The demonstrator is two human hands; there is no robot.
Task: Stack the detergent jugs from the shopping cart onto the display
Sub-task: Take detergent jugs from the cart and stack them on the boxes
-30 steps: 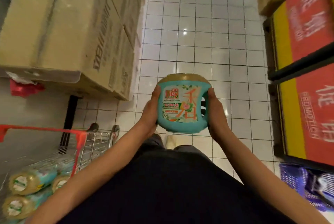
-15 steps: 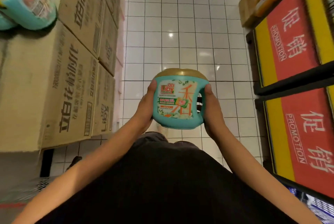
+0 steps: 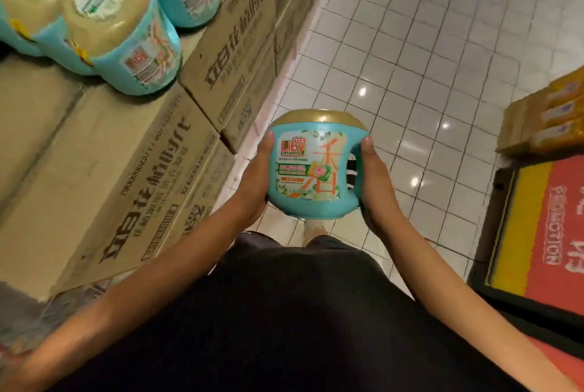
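Since a moment ago, more of the jugs on the boxes are showing at my top left, and the red sign on my right is sliding lower and off to the edge. The jug in my hands is staying in front of my tummy like before.

On my far left, big brown cardboard boxes (image 3: 104, 170) are sitting in a pile, and more boxes (image 3: 240, 53) are lining up behind them along the floor. Teal jugs with gold lids (image 3: 126, 43) are standing on top of the boxes, packed close and touching each other. They are looking blurry. Nothing is standing between my jug and those boxes, only air.

In the middle, my left hand (image 3: 256, 183) is pressing flat on the left side of the detergent jug (image 3: 313, 170). The jug is standing upright over the white tile floor (image 3: 426, 59), and its gold lid is shut, so I am not seeing inside it. My right hand (image 3: 374, 189) is pressing on the right side, by the handle. My thumbs are lying along the front edges, and my other fingers are hiding behind the jug. Both hands are squeezing it between them.

On my right, yellow boxes (image 3: 550, 119) are sitting on the floor, and a red and yellow sign (image 3: 543, 233) is lying below them.
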